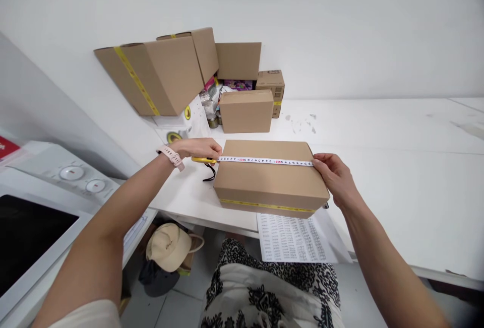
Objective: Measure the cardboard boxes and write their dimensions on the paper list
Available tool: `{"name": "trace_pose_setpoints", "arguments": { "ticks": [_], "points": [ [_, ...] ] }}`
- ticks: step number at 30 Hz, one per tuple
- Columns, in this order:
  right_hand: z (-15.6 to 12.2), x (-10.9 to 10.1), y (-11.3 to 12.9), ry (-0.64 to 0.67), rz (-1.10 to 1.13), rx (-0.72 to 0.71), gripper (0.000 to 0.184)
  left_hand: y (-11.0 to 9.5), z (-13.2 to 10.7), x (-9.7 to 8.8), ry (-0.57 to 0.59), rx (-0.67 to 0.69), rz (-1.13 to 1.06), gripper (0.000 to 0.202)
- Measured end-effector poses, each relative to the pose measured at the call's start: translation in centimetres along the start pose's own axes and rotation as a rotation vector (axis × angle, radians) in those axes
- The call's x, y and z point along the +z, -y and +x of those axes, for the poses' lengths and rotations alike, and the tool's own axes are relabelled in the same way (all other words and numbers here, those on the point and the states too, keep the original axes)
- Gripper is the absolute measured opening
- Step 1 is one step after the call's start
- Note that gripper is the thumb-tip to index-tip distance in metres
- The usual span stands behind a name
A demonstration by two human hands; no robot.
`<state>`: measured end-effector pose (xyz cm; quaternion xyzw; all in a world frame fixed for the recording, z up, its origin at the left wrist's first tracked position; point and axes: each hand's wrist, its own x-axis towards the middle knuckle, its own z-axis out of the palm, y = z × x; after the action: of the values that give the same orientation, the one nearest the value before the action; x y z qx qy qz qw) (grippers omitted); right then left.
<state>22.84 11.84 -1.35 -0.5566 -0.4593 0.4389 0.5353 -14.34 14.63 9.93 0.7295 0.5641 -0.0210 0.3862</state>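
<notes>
A closed cardboard box [268, 182] with yellow tape along its near side rests on the white table. Across its top runs the white blade of a tape measure [260, 160], drawn out from end to end. At the box's left edge, my left hand [202, 149] is closed on the yellow tape measure case, whose black strap hangs below. On the right, the fingers of my right hand [333, 172] pinch the blade's end against the box's right edge. Under the box's near right corner lies a printed sheet [291, 242], which juts over the table edge.
Behind stand a smaller cardboard box [246, 111], a taped box [270, 81] and large boxes [166, 76] stacked at the left. A white microwave [56, 182] is at far left. Below the table sits a beige cap [169, 247]. The white table [408, 182] extends right.
</notes>
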Motion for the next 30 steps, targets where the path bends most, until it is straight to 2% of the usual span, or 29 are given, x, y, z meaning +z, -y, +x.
{"name": "trace_pose_setpoints", "arguments": {
  "ticks": [6, 9, 12, 16, 18, 19, 21, 24, 27, 30],
  "points": [
    [0.1, -0.1, -0.2, 0.013, -0.038, -0.043, 0.04, 0.4, -0.1, 0.1, 0.013, 0.022, -0.003, 0.013],
    [0.3, -0.4, -0.7, -0.004, -0.159, -0.073, 0.036, 0.6, -0.1, 0.4, 0.001, 0.021, -0.019, 0.016],
    [0.6, -0.9, -0.7, 0.016, -0.283, -0.093, 0.039, 0.5, -0.4, 0.3, -0.06, -0.008, 0.021, 0.017],
    [0.8, -1.6, 1.4, 0.032, -0.275, -0.126, 0.036, -0.9, -2.1, -0.2, -0.126, -0.01, 0.08, 0.017],
    [1.2, -1.9, 3.4, 0.023, -0.215, -0.135, 0.034, -2.0, -3.9, 0.8, -0.112, -0.021, 0.023, 0.02],
    [1.4, -2.0, 4.4, 0.022, -0.191, -0.142, 0.034, -2.6, -4.9, 1.9, -0.087, -0.029, -0.05, 0.022],
    [2.2, -1.9, 6.3, 0.052, -0.176, -0.169, 0.032, -3.9, -7.1, 5.5, 0.011, -0.092, -0.335, 0.024],
    [4.2, -0.7, 7.9, 0.242, -0.245, -0.196, 0.033, -6.0, -9.6, 12.9, 0.154, -0.146, -0.834, 0.029],
    [6.9, 1.7, 7.7, 0.481, -0.352, -0.185, 0.036, -8.4, -10.1, 19.6, 0.216, 0.027, -1.203, 0.048],
    [9.3, 4.1, 6.8, 0.581, -0.394, -0.169, 0.037, -10.5, -8.8, 23.3, 0.143, 0.212, -1.509, 0.065]
  ]
}}
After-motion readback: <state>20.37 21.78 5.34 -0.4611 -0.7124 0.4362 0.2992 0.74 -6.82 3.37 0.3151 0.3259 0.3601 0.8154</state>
